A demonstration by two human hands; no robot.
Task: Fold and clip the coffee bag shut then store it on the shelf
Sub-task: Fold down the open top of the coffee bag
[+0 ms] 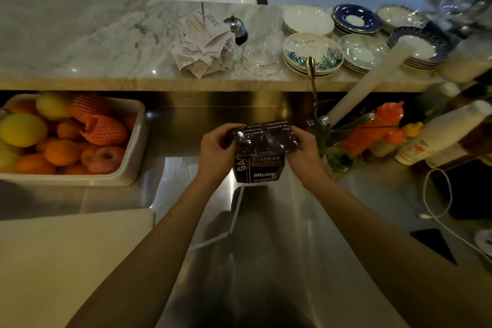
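Dark coffee bag (259,157) upright on steel counter (279,234), left hand (217,153) and right hand (303,156) pinching its folded top.

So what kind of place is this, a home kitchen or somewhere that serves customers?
Most likely a café or bar counter. A spike of paper order slips sits beside a service bell on the marble ledge, with stacks of saucers alongside, and a coffee bag is held over the steel worktop.

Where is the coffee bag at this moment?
In the head view the coffee bag stands centre frame on the steel counter, held between the left hand and right hand, right of the fruit tub.
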